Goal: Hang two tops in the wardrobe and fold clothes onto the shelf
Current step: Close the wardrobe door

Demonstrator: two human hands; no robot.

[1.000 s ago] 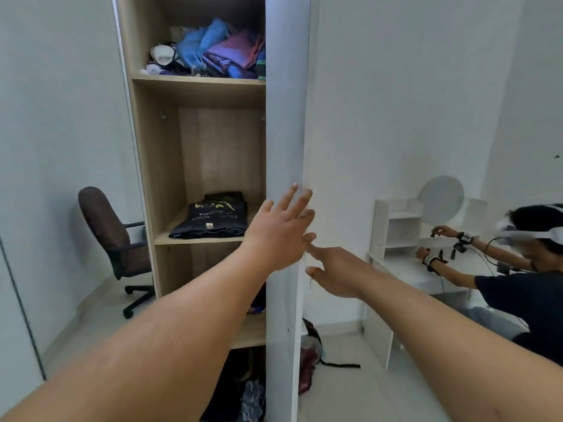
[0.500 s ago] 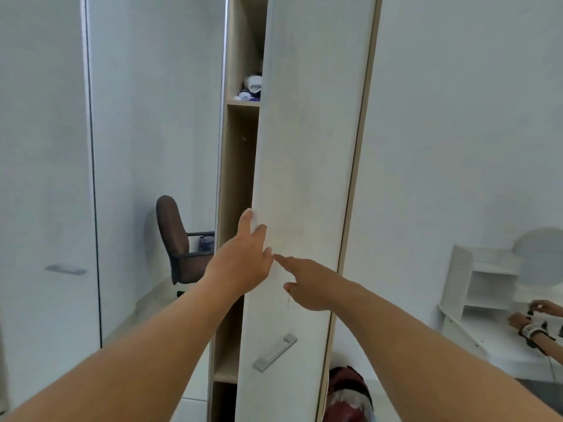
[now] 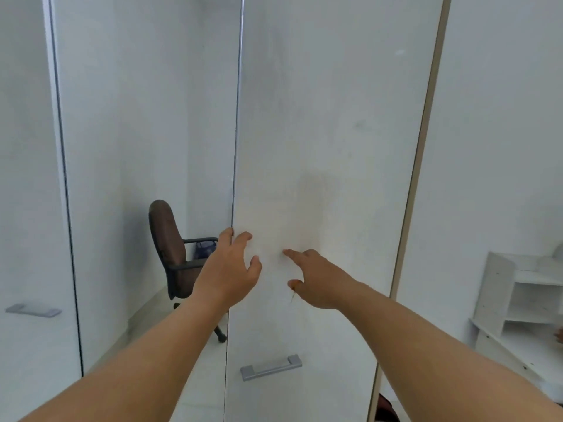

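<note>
White walls are surrounding the wardrobe door. The left hand is resting at its left edge, fingers apart and slightly bent; the right hand is touching it with one straight finger.

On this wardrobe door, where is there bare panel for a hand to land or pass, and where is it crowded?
Free: the wardrobe door is bare above both hands, and between the right hand and the door's tan right edge. A bare strip also separates the hands from the grey handle. Crowded: the door's left edge, where the left hand touches it, with only a narrow gap between the hands.
</note>
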